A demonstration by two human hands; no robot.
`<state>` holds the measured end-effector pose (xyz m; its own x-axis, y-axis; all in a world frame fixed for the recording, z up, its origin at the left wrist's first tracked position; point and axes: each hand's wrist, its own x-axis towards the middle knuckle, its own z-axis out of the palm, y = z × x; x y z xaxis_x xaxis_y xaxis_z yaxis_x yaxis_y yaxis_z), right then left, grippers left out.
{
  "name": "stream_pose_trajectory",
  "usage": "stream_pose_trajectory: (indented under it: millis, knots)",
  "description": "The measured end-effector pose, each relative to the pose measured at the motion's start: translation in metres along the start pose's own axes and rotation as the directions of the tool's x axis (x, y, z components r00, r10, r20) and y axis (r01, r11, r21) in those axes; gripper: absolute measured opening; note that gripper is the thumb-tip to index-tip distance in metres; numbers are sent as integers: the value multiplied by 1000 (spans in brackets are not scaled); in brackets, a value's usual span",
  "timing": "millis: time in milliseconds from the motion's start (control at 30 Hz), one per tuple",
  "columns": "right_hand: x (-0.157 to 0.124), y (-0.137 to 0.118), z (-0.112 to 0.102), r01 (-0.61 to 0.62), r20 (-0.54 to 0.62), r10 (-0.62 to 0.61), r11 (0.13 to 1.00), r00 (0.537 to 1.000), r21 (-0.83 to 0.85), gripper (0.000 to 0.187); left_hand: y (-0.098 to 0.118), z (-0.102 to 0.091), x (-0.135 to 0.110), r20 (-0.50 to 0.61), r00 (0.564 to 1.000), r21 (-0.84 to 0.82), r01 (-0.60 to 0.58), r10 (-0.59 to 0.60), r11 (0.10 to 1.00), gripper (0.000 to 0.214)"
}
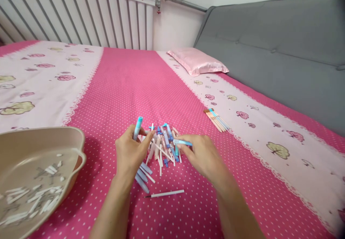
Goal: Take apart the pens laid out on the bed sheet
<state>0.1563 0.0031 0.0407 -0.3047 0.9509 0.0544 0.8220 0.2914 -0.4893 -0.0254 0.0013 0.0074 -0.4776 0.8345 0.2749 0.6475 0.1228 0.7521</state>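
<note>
Left hand (130,152) pinches a slim pen barrel (138,125); right hand (201,156) pinches a thin blue piece (184,143).

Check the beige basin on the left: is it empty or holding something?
Not empty. The beige basin has small white pieces scattered thinly over its bottom, far from filling it.

The pink bed (129,88) bears a pen-part pile (164,146), bundled pens (217,120), a basin (78,138) and a pillow (196,61).
</note>
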Motion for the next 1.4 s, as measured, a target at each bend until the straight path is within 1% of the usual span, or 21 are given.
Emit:
stream_pose_trajectory:
  millis: [67, 167, 233, 333, 433, 500, 567, 633, 700, 733, 800, 867, 900, 933, 967, 1033, 1133, 1200, 1267, 1333, 1400]
  knots:
    - [11, 0, 16, -62, -23, 61, 998, 998, -28, 26, 0, -1, 1, 137, 989, 78, -59, 48, 995, 27]
    - [20, -1, 35, -43, -59, 44, 999, 997, 16, 34, -2, -8, 3, 298, 951, 140, -131, 85, 981, 27]
    - [20, -2, 40, -30, -31, 32, 998, 999, 63, 40, -2, -15, 3, 375, 922, 146, -156, 92, 977, 32]
    - [15, -4, 34, -62, 3, 62, 987, 998, 147, 38, 1, -24, 3, 400, 910, 130, -172, 107, 976, 37]
    - [12, -8, 28, -30, 12, 28, 916, 1000, 401, 39, 6, -26, 1, 427, 891, 93, -217, 158, 972, 34]
    - [11, -10, 28, 10, 19, -28, 786, 999, 618, 45, 9, -23, -2, 487, 845, 68, -287, 219, 956, 27]
    - [11, -12, 31, 35, -1, -52, 666, 999, 745, 47, 11, -19, -6, 556, 776, 17, -371, 299, 929, 18]
    - [12, -11, 35, 37, 0, -59, 624, 998, 780, 37, 11, -16, -9, 601, 709, -49, -428, 369, 902, 11]
    - [14, -9, 35, -2, 38, -46, 617, 998, 787, 25, 11, -15, -10, 615, 680, -86, -447, 401, 890, 10]
    - [15, -6, 33, -33, 57, -20, 607, 998, 794, 21, 10, -16, -9, 610, 688, -84, -438, 394, 895, 11]
    - [17, -1, 27, -92, 61, 74, 554, 995, 828, 20, 9, -19, -5, 549, 763, -71, -364, 341, 929, 15]
    - [19, 4, 19, -123, 38, 186, 468, 982, 875, 22, 8, -23, -1, 434, 869, -127, -203, 239, 971, 28]
    - [20, 6, 15, -130, 32, 232, 419, 972, 899, 23, 7, -24, 0, 384, 906, -210, -99, 175, 973, 36]
    - [20, 8, 12, -128, 29, 263, 367, 964, 921, 24, 7, -25, 1, 361, 925, -323, 9, 115, 946, 42]
    - [21, 8, 11, -125, 33, 282, 314, 959, 941, 24, 8, -25, 1, 374, 925, -443, 115, 67, 889, 46]
    - [21, 6, 12, -127, 65, 280, 209, 958, 970, 24, 11, -25, 0, 454, 890, -631, 294, 35, 718, 47]
    - [20, 0, 19, -182, 156, 223, 102, 962, 978, 23, 16, -24, -3, 486, 873, -768, 405, 39, 497, 38]
    - [19, -3, 24, -239, 223, 138, 114, 965, 964, 24, 17, -23, -3, 460, 887, -815, 406, 35, 414, 32]
    - [17, -4, 26, -284, 289, 3, 185, 957, 941, 25, 17, -23, -2, 453, 891, -835, 407, 42, 370, 29]
    - [15, -3, 26, -301, 348, -156, 260, 924, 917, 29, 15, -23, 0, 470, 881, -836, 423, 57, 350, 29]
    - [13, -2, 25, -311, 392, -279, 294, 876, 904, 34, 13, -23, 1, 495, 866, -828, 447, 67, 338, 29]
